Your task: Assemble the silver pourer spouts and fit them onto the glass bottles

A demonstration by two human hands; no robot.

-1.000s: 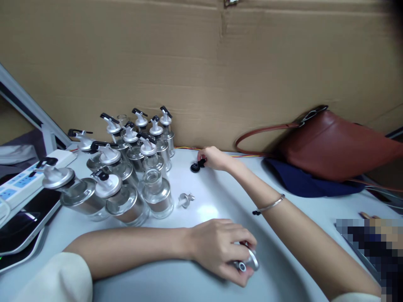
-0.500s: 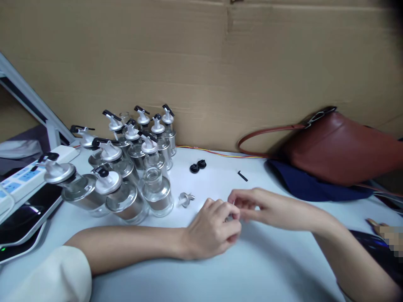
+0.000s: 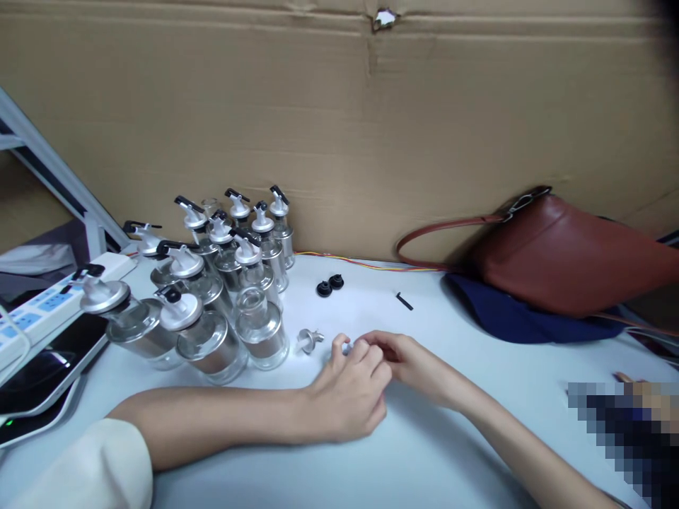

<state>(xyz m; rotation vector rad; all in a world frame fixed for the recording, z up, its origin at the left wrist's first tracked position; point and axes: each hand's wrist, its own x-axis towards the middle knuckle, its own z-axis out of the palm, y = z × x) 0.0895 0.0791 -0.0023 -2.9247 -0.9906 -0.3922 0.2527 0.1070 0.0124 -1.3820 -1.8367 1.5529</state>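
Brought right hand (image 3: 395, 355) closer to left hand (image 3: 349, 392), curling fingers (image 3: 338, 348) around mostly hidden silvery piece (image 3: 346, 348), just right of loose spout (image 3: 308, 341)

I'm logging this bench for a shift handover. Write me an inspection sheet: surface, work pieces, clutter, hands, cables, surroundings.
Surface: pale table, shadowed near the arms.
Work pieces: glass bottles clustered at left, most wearing silver pourer tops; loose silver spout piece, two black stoppers and thin black piece on the table.
Clutter: brown bag partly on dark blue fabric item, right; black device, left.
Hands: left hand and right hand together, fingers curled; a small part between them is mostly hidden, grip unclear.
Cables: red and yellow wires along the back; white power strip, left.
Surroundings: cardboard panel behind; metal frame, left.
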